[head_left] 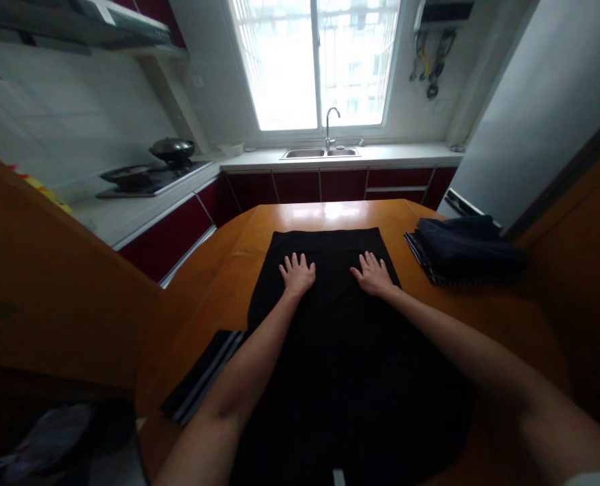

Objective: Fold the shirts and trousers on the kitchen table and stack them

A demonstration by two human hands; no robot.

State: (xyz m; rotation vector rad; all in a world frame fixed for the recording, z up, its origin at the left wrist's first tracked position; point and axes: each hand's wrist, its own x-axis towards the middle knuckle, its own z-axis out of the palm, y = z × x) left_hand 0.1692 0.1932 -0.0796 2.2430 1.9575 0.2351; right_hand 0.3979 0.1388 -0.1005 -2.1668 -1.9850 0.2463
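Observation:
A black garment (337, 331) lies spread over the wooden table (203, 270), its straight far edge near the table's far side. Its kind is hard to make out. My left hand (298, 275) rests flat on the upper left of the cloth, fingers spread. On the upper right of it my right hand (373, 273) lies palm down, fingers also apart. Neither hand grips anything. By my left forearm, a black piece with grey stripes (206, 378) sticks out to the left; whether it joins the garment is hidden.
Folded dark clothes (464, 246) are stacked at the table's right. Beyond the table run a counter with a sink (320, 153) and a stove (152, 179) bearing pans. A large grey appliance, probably a fridge (527, 101), stands right; a wooden panel (51, 283) rises left.

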